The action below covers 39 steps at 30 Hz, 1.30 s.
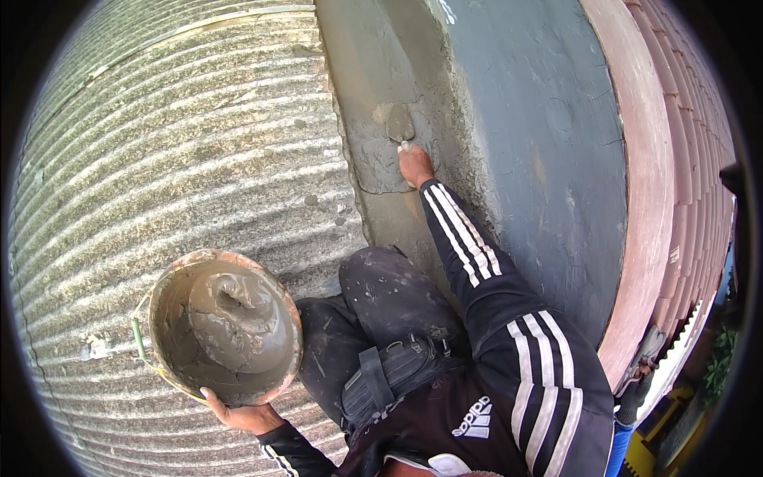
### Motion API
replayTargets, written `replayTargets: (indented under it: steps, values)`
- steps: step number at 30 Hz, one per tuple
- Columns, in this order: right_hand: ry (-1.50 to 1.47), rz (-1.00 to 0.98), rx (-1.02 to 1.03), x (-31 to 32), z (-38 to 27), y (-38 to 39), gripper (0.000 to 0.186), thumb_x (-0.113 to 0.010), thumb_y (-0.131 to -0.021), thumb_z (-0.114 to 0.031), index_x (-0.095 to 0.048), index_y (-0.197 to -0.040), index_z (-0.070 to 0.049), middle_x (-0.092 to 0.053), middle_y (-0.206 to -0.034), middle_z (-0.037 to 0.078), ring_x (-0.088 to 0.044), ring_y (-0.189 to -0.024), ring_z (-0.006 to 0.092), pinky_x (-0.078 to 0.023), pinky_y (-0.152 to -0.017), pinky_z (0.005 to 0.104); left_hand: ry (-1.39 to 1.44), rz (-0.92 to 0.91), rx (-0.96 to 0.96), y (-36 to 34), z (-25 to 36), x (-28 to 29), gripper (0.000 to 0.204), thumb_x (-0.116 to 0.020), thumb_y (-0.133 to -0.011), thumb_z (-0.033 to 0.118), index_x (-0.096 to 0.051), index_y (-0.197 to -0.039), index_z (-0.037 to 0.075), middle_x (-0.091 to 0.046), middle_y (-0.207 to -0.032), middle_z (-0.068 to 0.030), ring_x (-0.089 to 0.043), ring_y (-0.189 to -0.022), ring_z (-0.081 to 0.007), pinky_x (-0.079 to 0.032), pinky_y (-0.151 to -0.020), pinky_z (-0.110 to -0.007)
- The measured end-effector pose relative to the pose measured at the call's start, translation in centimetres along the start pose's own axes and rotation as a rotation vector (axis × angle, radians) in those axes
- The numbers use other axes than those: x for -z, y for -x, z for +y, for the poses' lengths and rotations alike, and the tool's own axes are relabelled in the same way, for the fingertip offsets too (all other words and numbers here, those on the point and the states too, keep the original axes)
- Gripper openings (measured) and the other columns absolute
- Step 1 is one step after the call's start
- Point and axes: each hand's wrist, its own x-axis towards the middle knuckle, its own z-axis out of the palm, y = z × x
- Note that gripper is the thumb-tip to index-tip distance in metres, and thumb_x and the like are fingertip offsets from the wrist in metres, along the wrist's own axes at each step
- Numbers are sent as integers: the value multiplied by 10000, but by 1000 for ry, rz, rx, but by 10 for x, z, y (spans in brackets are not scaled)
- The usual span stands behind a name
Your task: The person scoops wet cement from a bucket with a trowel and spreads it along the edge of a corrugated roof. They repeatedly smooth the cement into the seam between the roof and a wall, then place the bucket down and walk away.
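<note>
My right hand (416, 164), arm stretched forward, is closed round the handle of a trowel (400, 124). The trowel's mortar-smeared blade lies over a patch of wet grey mortar (373, 163) in the channel between the corrugated roof and the dark grey wall. At the lower left, my left hand (238, 413) grips the near rim of a round bucket (288, 318), its thumb over the edge and the other fingers hidden underneath. Wet grey mortar (238, 314) sits inside the bucket, heaped toward the far side. The bucket tilts toward me, and its wire handle with a green grip (138, 338) hangs at the left.
Corrugated grey roof sheets (199, 159) fill the left side. A sloped, dark grey coated surface (548, 159) runs along the right, edged by a pinkish band (644, 175) and reddish roof tiles (691, 159). My dark, mortar-spotted knees (397, 294) are bent beside the channel.
</note>
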Motion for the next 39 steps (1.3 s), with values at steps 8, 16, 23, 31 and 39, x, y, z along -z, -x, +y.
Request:
replayTargets:
  steps: [8,16,23,31,39]
  values:
    - [453,-286,263,11,14,43,419,-653,-975,-391,-700,-1143,-10,-703,-1196,281,-655,-1155,465,-513,-977,552,-4,-27,4,-4,-1,5,734,-623,-1011,439,-413,-1545,-18,-451,-1569,-194,-501,-1374,-355,-423,-1152,-500]
    - [95,-298,21,46,9,14,419,-641,-1001,-374,-696,-1186,-2,-736,-1086,258,-702,-1061,423,-540,-907,481,3,-44,-3,-7,-3,9,725,-618,-1015,433,-413,-1547,-15,-456,-1564,-182,-488,-1383,-342,-396,-1169,-497]
    - [345,-359,252,-4,59,124,456,-634,-985,-420,-672,-1176,-8,-717,-1108,296,-687,-1036,478,-535,-909,534,27,-52,3,-9,-4,11,699,-619,-1013,416,-438,-1533,-15,-465,-1566,-178,-488,-1383,-345,-391,-1170,-502]
    - [459,-238,135,28,88,160,391,-616,-1003,-374,-631,-1192,-32,-718,-1088,300,-680,-1056,504,-535,-920,566,31,-60,-13,-7,-5,10,706,-629,-1008,414,-436,-1534,-16,-455,-1573,-186,-484,-1387,-358,-396,-1165,-524]
    - [248,-230,100,37,103,148,402,-605,-1012,-377,-662,-1113,9,-705,-1157,290,-661,-1120,476,-522,-942,527,40,-91,-36,-5,-3,6,711,-637,-1009,401,-426,-1536,-26,-446,-1575,-191,-480,-1397,-356,-402,-1171,-521]
